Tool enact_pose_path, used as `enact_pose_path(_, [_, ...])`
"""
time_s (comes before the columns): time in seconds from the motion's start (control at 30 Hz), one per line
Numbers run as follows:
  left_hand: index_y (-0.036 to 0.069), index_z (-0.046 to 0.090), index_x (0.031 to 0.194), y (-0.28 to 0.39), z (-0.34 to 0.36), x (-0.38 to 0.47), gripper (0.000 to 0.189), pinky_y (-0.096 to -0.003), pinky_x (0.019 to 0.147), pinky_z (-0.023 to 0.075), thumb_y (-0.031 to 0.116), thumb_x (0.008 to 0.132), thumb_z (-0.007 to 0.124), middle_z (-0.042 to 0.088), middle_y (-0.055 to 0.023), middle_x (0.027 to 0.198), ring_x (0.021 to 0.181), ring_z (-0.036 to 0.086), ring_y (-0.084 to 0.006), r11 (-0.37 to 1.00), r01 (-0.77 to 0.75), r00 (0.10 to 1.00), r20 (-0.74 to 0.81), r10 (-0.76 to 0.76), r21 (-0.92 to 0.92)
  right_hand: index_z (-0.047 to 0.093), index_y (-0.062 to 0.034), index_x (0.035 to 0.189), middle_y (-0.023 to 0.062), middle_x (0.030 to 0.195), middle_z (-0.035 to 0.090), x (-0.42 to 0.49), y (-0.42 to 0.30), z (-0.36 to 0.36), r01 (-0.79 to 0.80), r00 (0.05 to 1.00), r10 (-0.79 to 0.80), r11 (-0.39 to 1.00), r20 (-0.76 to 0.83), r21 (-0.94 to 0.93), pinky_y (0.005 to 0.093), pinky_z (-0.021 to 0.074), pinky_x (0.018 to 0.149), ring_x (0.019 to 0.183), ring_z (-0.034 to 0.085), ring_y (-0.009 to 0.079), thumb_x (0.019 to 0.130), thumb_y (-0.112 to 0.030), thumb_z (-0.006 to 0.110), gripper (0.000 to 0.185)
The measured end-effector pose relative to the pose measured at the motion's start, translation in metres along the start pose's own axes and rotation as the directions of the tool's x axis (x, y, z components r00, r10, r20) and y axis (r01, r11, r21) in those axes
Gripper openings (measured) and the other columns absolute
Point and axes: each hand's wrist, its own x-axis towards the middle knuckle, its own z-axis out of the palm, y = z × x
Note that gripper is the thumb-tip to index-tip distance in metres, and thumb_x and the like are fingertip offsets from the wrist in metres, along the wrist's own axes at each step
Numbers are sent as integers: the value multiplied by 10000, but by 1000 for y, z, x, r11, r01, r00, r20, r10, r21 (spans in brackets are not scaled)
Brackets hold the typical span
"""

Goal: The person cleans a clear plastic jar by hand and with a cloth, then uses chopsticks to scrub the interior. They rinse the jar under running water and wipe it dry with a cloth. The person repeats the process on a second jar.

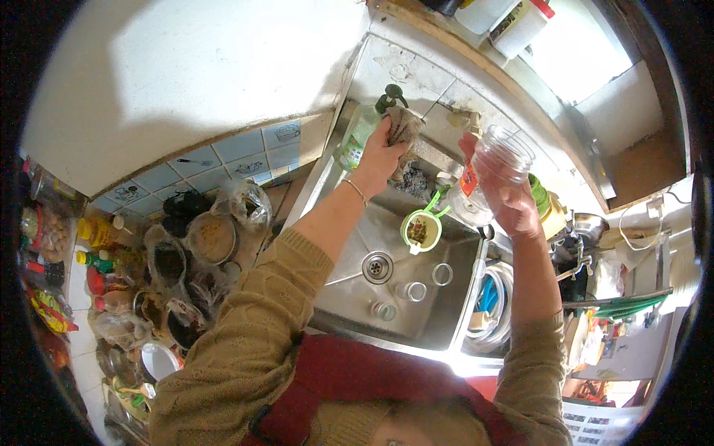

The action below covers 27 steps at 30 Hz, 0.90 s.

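My left hand (384,159) grips a crumpled brown cloth (406,129) above the sink's far left corner. Close beside it stands a pump bottle (352,139) of green liquid with a dark pump head. In my right hand (512,205) is a clear jar (505,151), its threaded mouth tilted up; a red label (467,180) shows near my fingers. Below, a light green strainer (415,245) with scraps in it sits at the back of the steel sink (346,304). Several small clear cups or lids, such as one glass ring (442,274), lie on the sink floor near the drain (377,267).
A grey scouring pad (411,183) lies on the back ledge. Right of the basin, a coiled white hose (496,334) fills a second compartment. Bagged food, a bowl (212,237) and bottles (100,231) crowd the left counter. A wooden-edged shelf (479,53) overhangs the back right.
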Motion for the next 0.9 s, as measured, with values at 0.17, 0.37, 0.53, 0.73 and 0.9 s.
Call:
enact_pose_path(0.17, [-25, 371, 1473, 30, 6, -29, 652, -320, 1005, 463, -87, 860, 583, 568, -120, 1338, 1177, 574, -205, 972, -5, 999, 36, -4, 235, 503, -21, 1361, 202, 1375, 554, -38, 17, 16, -8, 975, -11, 996, -221, -87, 469, 371, 1128, 1295, 525, 350, 692, -335, 847, 815])
enact_pose_path(0.37, [54, 452, 1426, 69, 16, -91, 605, -292, 902, 508, -100, 841, 463, 607, -64, 1285, 1107, 589, -147, 974, 141, 963, 202, -176, 177, 496, 2, 1290, 101, 1202, 608, -95, 71, 44, -86, 917, 19, 985, -398, -151, 369, 455, 1017, 1125, 587, 214, 648, -134, 874, 757])
enact_pose_path(0.53, [66, 332, 1526, 75, 26, -132, 663, -360, 1029, 443, 85, 878, 473, 521, -94, 1421, 1259, 527, -202, 964, 266, 910, 333, -248, -10, 516, -10, 1284, 102, 1241, 605, -140, 86, 49, -69, 942, 72, 997, -327, 22, 364, 458, 1011, 1151, 581, 212, 637, -184, 917, 780])
enact_pose_path(0.73, [45, 290, 1539, 61, 85, -190, 645, -404, 1096, 413, 113, 927, 480, 495, -113, 1439, 1296, 513, -246, 892, 438, 855, 360, -373, -115, 399, -25, 1487, 131, 1482, 457, -201, 85, 44, 76, 984, 49, 755, -172, 652, 446, 328, 1150, 1337, 472, 281, 546, -352, 915, 1122])
enact_pose_path(0.9, [0, 452, 1431, 27, 134, -237, 493, -324, 1029, 466, -71, 945, 497, 567, -78, 1334, 1193, 561, -160, 907, 355, 847, 332, -414, 227, 375, -11, 1489, 134, 1466, 481, -271, 104, 3, 55, 991, 81, 500, -111, 864, 475, 344, 1160, 1334, 481, 295, 609, -374, 882, 1079])
